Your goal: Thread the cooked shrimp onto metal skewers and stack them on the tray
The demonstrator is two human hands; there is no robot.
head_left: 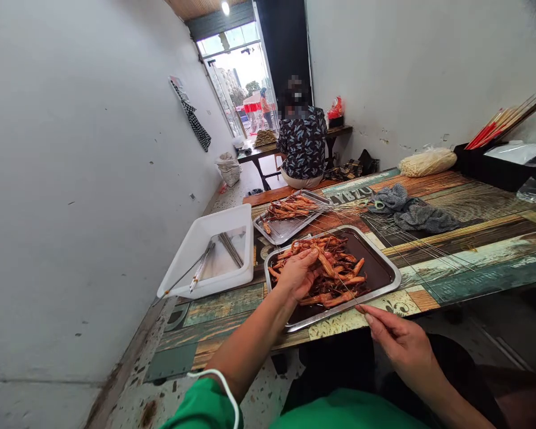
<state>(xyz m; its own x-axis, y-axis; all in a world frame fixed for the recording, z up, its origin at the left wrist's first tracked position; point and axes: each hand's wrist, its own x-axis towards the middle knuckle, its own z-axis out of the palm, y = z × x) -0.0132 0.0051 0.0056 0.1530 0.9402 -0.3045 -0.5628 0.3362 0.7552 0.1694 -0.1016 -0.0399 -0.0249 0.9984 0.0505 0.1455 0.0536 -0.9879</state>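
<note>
Over a metal tray (390, 286) of dark sauce, my left hand (298, 274) pinches a long reddish-brown piece of marinated meat (324, 262); its exact kind is unclear. A thin metal skewer (349, 293) runs from that piece down to my right hand (395, 335), whose thumb and fingers close on its lower end. Many similar meat pieces (335, 298) lie heaped in the sauce below my left hand. Behind it, a second metal tray (279, 232) carries skewered meat (295, 205), with the skewers pointing right.
A white plastic tub (243, 271) holding metal skewers stands left. Loose skewers (422, 247) and grey cloths (411, 211) lie right. A black box (486, 164) with sticks and a pale bundle (429, 162) sit at the far right. Ahead, a person (302, 143) sits facing away.
</note>
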